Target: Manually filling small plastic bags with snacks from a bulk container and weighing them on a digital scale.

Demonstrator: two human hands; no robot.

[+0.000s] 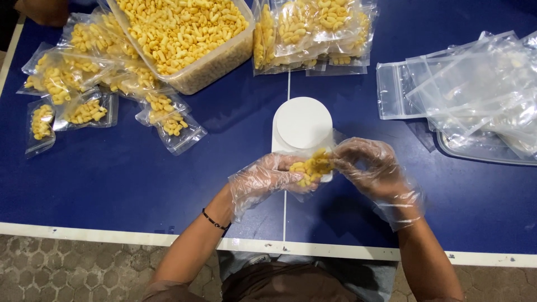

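Note:
Both my hands wear loose clear plastic gloves. My left hand (267,178) and my right hand (369,166) together grip a small clear bag of yellow macaroni-shaped snacks (313,165), held just over the near edge of a white kitchen scale (302,124). A black band circles my left wrist. The scale's round platform is bare.
A clear tub of the same yellow snacks (190,33) stands at the back left. Filled small bags (84,84) lie left of it, and more filled bags (313,33) at the back centre. Empty clear bags (470,84) are heaped at the right. The blue table's white edge (112,234) runs along the front.

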